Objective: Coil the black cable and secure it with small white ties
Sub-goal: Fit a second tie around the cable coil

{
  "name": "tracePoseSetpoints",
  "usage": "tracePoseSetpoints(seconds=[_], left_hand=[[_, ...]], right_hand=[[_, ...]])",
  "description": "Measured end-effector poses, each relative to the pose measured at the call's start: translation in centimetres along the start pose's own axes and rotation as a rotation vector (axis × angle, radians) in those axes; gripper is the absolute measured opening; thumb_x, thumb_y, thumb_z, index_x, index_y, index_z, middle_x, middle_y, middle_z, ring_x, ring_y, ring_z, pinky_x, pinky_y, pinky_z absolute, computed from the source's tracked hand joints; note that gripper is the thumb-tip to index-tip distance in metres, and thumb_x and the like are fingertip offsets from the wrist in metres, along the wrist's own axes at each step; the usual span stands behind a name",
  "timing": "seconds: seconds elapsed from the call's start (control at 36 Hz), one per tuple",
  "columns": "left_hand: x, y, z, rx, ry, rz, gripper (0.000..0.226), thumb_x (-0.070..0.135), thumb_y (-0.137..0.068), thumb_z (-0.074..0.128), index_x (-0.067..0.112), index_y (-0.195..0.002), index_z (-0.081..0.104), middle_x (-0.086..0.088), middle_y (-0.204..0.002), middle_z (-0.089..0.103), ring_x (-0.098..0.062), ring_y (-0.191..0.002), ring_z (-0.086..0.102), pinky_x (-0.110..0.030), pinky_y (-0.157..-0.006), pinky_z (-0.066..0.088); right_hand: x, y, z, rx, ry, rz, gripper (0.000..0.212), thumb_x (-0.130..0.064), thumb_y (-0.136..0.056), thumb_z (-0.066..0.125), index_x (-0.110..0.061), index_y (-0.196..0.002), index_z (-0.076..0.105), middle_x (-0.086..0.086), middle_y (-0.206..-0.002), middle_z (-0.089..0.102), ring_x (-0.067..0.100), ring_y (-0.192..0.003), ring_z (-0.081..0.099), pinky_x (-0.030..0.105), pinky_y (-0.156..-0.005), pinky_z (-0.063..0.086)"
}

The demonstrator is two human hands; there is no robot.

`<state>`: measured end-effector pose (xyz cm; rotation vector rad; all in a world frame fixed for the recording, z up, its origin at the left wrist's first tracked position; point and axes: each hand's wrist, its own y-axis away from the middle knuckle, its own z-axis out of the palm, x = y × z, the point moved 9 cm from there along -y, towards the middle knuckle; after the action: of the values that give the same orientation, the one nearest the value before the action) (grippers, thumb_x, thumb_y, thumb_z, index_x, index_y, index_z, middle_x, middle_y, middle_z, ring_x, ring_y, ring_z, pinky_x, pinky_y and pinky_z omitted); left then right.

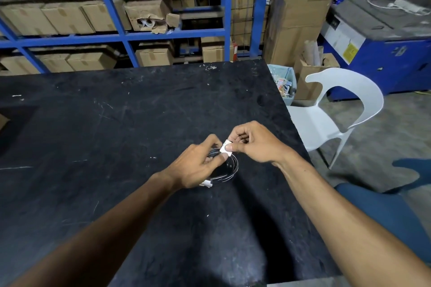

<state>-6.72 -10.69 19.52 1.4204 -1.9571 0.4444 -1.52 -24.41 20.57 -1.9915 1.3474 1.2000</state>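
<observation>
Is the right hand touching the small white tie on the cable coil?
Touching. In the head view, the right hand pinches the white tie between thumb and fingers, at the top of the black cable coil, which the left hand holds.

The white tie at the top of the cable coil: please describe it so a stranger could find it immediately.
Find the black table, then the two hands meeting near its right edge. The right hand pinches the small white tie on the far side of the black cable coil. Another white piece sits nearer, below the left hand.
</observation>
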Motion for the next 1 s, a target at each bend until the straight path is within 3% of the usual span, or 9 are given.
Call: tracePoseSetpoints(seconds=[0.08, 0.17, 0.25, 0.39, 0.5, 0.61, 0.78, 0.89, 1.0], left_hand=[[0.0, -0.2, -0.3, 0.038, 0.015, 0.050, 0.020, 0.050, -0.104, 0.050, 0.031, -0.099, 0.049, -0.005, -0.070, 0.064, -0.019, -0.060, 0.058, -0.033, -0.063, 0.052], [-0.3, -0.5, -0.8, 0.127, -0.024, 0.045, 0.016, 0.046, -0.104, 0.053, 0.032, -0.097, 0.047, -0.003, -0.063, 0.062, -0.022, -0.058, 0.057, -0.045, -0.068, 0.053], [-0.4, -0.6, -1.6, 0.278, -0.128, 0.020, 0.015, 0.041, -0.103, 0.055, 0.029, -0.102, 0.047, 0.008, -0.061, 0.059, -0.021, -0.060, 0.060, -0.043, -0.065, 0.052], [0.3, -0.2, -2.0, 0.453, -0.247, 0.027, 0.015, 0.029, -0.100, 0.058, 0.021, -0.109, 0.049, 0.005, -0.080, 0.067, -0.029, -0.073, 0.066, -0.035, -0.067, 0.039], [0.9, -0.1, -1.2, 0.459, -0.313, 0.125, 0.018, 0.030, -0.097, 0.058, 0.020, -0.111, 0.053, 0.013, -0.077, 0.059, -0.021, -0.079, 0.064, -0.040, -0.082, 0.045], [0.2, 0.2, 0.0, 0.391, -0.266, 0.197, 0.042, 0.046, -0.092, 0.063, 0.027, -0.128, 0.056, 0.017, -0.099, 0.057, -0.014, -0.100, 0.056, -0.038, -0.092, 0.041], [-7.8, 0.1, -1.1, 0.599, 0.166, -0.091, 0.049, 0.044, -0.085, 0.068, 0.033, -0.131, 0.060, 0.005, -0.132, 0.048, -0.015, -0.128, 0.049, -0.032, -0.109, 0.040], [-12.3, -1.3, 5.2, 0.143, 1.017, -0.576, 0.047, 0.049, -0.081, 0.070, 0.035, -0.125, 0.060, -0.002, -0.129, 0.066, -0.025, -0.115, 0.066, -0.042, -0.101, 0.051], [-12.9, -1.7, 7.7, -0.015, 1.202, -0.546, 0.024, 0.025, -0.101, 0.061, 0.017, -0.123, 0.067, -0.008, -0.119, 0.076, -0.025, -0.107, 0.075, -0.035, -0.095, 0.055]], right_hand=[[0.7, -0.4, 0.1, -0.019, -0.083, 0.041, 0.009, -0.025, -0.081, 0.088, -0.018, -0.083, 0.081, 0.021, -0.085, 0.076, 0.016, -0.072, 0.060, 0.034, -0.076, 0.053], [1.5, -0.6, 0.2, 0.048, -0.184, 0.089, 0.008, -0.020, -0.081, 0.089, -0.017, -0.082, 0.081, 0.008, -0.072, 0.072, 0.016, -0.069, 0.059, 0.035, -0.071, 0.051], [2.1, -0.5, 0.6, 0.121, -0.252, 0.138, 0.007, -0.018, -0.086, 0.084, -0.015, -0.084, 0.078, -0.001, -0.063, 0.065, 0.014, -0.059, 0.055, 0.029, -0.061, 0.048], [2.2, 0.4, 2.7, 0.139, -0.657, 0.273, 0.026, -0.024, -0.094, 0.077, 0.000, -0.103, 0.072, 0.020, -0.089, 0.081, 0.021, -0.070, 0.073, 0.028, -0.065, 0.058], [3.4, 0.7, 2.9, 0.264, -0.728, 0.355, 0.025, -0.013, -0.088, 0.083, 0.005, -0.099, 0.071, 0.024, -0.083, 0.079, 0.023, -0.067, 0.070, 0.028, -0.065, 0.057], [4.9, 0.9, 2.9, 0.247, -0.796, 0.392, 0.012, 0.006, -0.087, 0.076, -0.005, -0.090, 0.071, 0.012, -0.079, 0.076, 0.025, -0.075, 0.075, 0.028, -0.070, 0.057], [7.3, 1.1, 2.8, 0.126, -0.843, 0.339, 0.019, 0.008, -0.085, 0.075, -0.008, -0.092, 0.068, 0.011, -0.080, 0.078, 0.021, -0.076, 0.077, 0.024, -0.072, 0.059], [9.4, 1.3, 3.6, 0.032, -0.904, 0.363, 0.019, 0.006, -0.088, 0.072, -0.012, -0.092, 0.069, 0.008, -0.084, 0.078, 0.018, -0.078, 0.076, 0.025, -0.074, 0.058], [12.0, 1.3, 4.1, 0.031, -0.876, 0.417, 0.016, 0.004, -0.090, 0.071, -0.011, -0.094, 0.069, 0.009, -0.087, 0.079, 0.019, -0.078, 0.077, 0.025, -0.074, 0.058]])
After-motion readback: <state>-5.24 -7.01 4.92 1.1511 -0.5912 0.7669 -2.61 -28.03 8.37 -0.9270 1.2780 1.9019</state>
